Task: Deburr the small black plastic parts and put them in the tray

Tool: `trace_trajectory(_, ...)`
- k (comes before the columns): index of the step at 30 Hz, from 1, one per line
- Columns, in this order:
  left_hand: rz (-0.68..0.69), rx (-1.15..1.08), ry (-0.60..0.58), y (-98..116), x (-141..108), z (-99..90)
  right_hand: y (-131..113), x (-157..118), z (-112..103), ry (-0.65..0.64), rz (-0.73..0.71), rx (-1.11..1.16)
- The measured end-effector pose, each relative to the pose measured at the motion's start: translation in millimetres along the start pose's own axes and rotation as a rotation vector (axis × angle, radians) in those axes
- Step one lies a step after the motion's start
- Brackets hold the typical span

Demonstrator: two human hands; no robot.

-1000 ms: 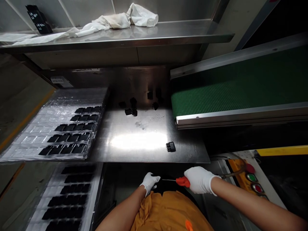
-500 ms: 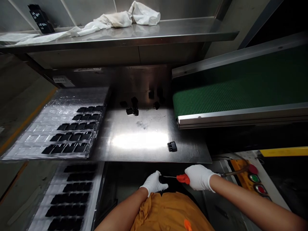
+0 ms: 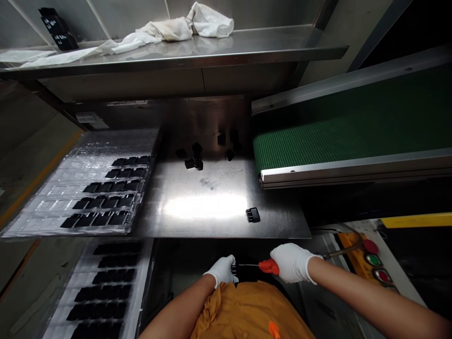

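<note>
My left hand (image 3: 223, 270), in a white glove, is closed on a small black part (image 3: 234, 269) below the table's front edge. To its right, my gloved right hand (image 3: 291, 262) grips the red handle of a tool (image 3: 269, 266). The tool's thin metal shaft points left, its tip at or close to the black part; contact is too small to make out. On the steel table (image 3: 212, 183) above my hands lies a black pronged part (image 3: 253, 214). Several more black pieces (image 3: 190, 163) sit farther back.
A clear tray (image 3: 52, 203) with rows of black parts covers the table's left side, with another tray (image 3: 81, 278) below it. A green conveyor (image 3: 339, 122) stands right. White cloth (image 3: 169, 29) lies on the shelf. Push buttons (image 3: 373, 260) are at lower right.
My left hand has turned and closed, and the black part's pronged side now shows between its fingers. My right hand with the red tool has shifted very slightly down.
</note>
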State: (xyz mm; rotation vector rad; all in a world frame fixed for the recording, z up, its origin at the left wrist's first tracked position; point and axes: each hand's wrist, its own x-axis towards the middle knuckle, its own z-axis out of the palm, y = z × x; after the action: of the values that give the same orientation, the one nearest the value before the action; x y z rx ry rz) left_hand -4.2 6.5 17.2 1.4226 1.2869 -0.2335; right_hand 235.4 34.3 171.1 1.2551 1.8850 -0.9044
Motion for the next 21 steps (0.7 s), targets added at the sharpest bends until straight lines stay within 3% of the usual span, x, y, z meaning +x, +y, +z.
trace_trajectory(8, 0.042, -0.042, 0.104, -3.2, -1.0, -4.8, -0.3, 1.2, -3.4, 0.010, 0.025, 0.018)
trace_trajectory(21, 0.083, -0.353, 0.200, -5.1, -2.5, -7.0, 3.4, 4.2, 2.0, 0.008, 0.075, 0.044)
